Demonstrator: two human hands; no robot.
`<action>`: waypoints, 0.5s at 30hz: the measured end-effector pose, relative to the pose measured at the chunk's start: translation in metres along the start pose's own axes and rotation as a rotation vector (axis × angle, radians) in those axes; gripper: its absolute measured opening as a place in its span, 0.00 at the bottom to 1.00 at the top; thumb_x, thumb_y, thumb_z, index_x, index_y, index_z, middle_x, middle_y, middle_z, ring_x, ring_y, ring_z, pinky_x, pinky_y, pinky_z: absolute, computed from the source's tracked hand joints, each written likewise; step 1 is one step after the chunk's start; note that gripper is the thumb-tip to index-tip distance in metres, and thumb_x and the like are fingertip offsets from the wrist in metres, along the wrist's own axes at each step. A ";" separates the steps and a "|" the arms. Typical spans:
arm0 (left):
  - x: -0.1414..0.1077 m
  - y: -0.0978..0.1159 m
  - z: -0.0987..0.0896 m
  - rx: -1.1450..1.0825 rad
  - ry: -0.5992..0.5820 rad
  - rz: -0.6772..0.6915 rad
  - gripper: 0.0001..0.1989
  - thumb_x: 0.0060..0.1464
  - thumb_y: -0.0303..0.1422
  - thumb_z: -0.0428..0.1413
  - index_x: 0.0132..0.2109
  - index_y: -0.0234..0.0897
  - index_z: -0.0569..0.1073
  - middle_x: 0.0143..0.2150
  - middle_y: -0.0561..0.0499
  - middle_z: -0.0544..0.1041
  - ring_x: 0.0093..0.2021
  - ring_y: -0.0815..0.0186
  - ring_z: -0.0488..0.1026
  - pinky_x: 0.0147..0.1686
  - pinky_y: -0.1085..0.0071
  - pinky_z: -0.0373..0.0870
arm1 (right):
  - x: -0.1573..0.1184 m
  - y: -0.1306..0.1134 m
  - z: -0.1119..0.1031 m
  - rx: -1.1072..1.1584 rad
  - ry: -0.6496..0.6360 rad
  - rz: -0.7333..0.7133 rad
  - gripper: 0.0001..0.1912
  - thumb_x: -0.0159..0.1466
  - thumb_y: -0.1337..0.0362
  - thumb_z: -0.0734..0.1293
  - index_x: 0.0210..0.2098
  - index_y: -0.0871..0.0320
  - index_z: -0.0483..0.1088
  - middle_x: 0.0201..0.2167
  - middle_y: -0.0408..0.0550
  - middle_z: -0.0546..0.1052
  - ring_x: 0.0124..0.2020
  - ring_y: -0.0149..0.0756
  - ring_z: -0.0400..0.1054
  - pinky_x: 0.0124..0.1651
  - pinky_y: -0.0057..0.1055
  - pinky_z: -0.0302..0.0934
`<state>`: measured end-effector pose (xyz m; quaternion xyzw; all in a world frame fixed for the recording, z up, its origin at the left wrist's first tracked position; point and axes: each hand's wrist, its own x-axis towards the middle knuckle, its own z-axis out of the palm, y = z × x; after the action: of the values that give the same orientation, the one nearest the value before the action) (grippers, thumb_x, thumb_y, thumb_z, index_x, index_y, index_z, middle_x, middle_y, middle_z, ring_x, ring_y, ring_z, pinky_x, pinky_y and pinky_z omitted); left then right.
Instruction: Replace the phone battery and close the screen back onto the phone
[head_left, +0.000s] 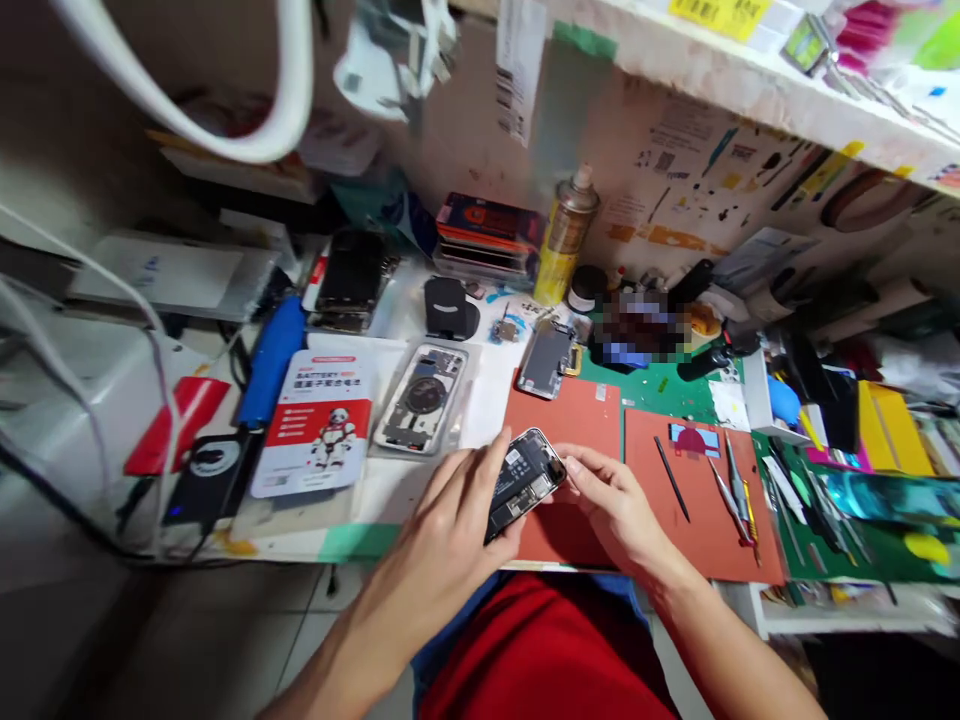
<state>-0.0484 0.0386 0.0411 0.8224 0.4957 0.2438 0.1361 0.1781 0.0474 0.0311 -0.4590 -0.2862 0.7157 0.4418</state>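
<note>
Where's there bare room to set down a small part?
On the right orange mat: between the right hand and the black stick, and between that stick and the slim tools. Crowded: around the spray can.

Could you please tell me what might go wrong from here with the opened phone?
The left hand holds the opened phone near the front edge of the table, so a slip might drop it.

Its inner parts are bare, so the right hand, fingertips at its upper end, could snag or smudge something small.

A white shelf [675, 55] overhangs the workbench [390, 498] above a tiled floor [262, 620].
</note>
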 end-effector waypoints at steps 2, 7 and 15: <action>-0.001 0.009 0.011 -0.044 -0.031 0.047 0.42 0.69 0.32 0.58 0.83 0.39 0.49 0.65 0.39 0.78 0.66 0.51 0.76 0.65 0.58 0.76 | -0.011 0.006 -0.005 0.082 -0.022 0.040 0.24 0.66 0.45 0.80 0.53 0.55 0.85 0.48 0.53 0.87 0.44 0.41 0.81 0.53 0.41 0.77; -0.005 0.022 0.024 -0.162 -0.096 0.064 0.43 0.69 0.32 0.58 0.83 0.42 0.49 0.68 0.39 0.76 0.69 0.49 0.73 0.68 0.52 0.74 | -0.025 0.018 -0.021 0.140 0.084 0.029 0.24 0.65 0.46 0.80 0.52 0.54 0.86 0.45 0.53 0.88 0.42 0.42 0.81 0.50 0.42 0.78; 0.006 -0.003 0.024 -1.148 -0.398 -0.716 0.35 0.71 0.61 0.49 0.69 0.42 0.76 0.67 0.39 0.80 0.66 0.47 0.78 0.68 0.50 0.72 | -0.030 0.008 -0.041 0.089 0.047 0.073 0.24 0.65 0.45 0.80 0.53 0.55 0.86 0.46 0.53 0.88 0.42 0.40 0.81 0.51 0.39 0.76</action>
<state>-0.0356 0.0458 0.0215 0.4359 0.4946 0.2518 0.7085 0.2178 0.0173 0.0196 -0.4658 -0.2265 0.7324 0.4419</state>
